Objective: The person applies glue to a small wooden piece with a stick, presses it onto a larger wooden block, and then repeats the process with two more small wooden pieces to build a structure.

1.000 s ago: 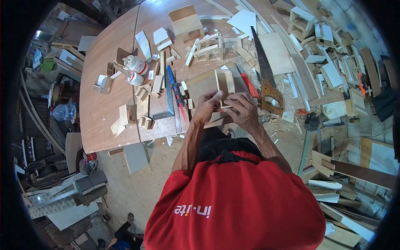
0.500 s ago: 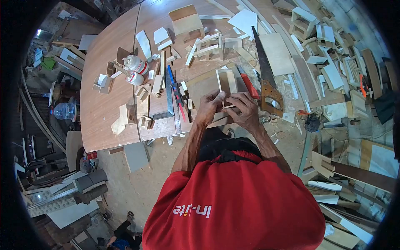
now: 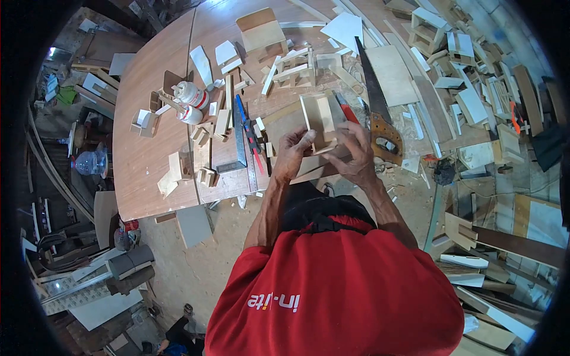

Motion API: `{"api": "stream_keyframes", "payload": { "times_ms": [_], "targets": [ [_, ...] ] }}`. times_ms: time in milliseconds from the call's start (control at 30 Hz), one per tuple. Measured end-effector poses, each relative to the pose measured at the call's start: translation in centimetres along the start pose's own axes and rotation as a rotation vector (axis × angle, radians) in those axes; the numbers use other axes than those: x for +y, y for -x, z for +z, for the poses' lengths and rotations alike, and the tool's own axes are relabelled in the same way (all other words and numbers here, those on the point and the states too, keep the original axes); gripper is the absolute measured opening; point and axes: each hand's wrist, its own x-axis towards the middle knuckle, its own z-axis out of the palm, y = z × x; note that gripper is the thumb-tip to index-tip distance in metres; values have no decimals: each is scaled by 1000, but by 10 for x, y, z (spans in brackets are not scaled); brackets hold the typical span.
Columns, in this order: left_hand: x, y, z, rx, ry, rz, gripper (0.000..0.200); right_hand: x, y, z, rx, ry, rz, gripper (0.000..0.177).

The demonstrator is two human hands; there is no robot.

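Observation:
A small open wooden box (image 3: 324,118) of thin pale panels stands near the table's front edge, over a flat brown board (image 3: 282,126). My left hand (image 3: 292,155) grips its left panel at the near corner, thumb on the inner side. Beside the box's right side, my right hand (image 3: 357,155) has thumb and fingers spread apart, the thumb close by the near corner. Just beyond the right fingers lies a red-handled tool (image 3: 349,114), partly covered by them. A handsaw (image 3: 385,133) with a wooden handle rests further right.
Left of the board lie a metal try square (image 3: 233,166) and a blue-and-red tool (image 3: 249,133). White glue bottles (image 3: 191,95) stand among wood offcuts on the table (image 3: 148,184). Further back sits a larger wooden piece (image 3: 261,31). Stacked wooden parts (image 3: 469,101) fill the right side.
My right hand has drawn back to the right from the box and its fingers have spread. The box has turned a little, showing more of its inside; my left hand keeps its grip.

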Motion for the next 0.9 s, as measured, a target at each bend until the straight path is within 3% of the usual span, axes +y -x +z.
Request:
{"api": "stream_keyframes", "payload": {
  "times_ms": [133, 467, 633, 767, 900],
  "targets": [
    [18, 8, 2, 7, 5, -54, 32, 15, 8, -3, -55, -122, 82, 32],
    [2, 1, -3, 20, 113, -78, 28, 21, 16, 8, -35, -188, 64, 21],
    [-1, -2, -4, 16, 107, -80, 28, 23, 20, 10, -39, -257, 166, 17],
    [-3, -3, -3, 19, 112, -63, 28, 24, 20, 10, -27, -218, 135, 16],
    [4, 0, 1, 4, 123, -64, 30, 23, 21, 10, -46, -263, 163, 27]
  ]
}}
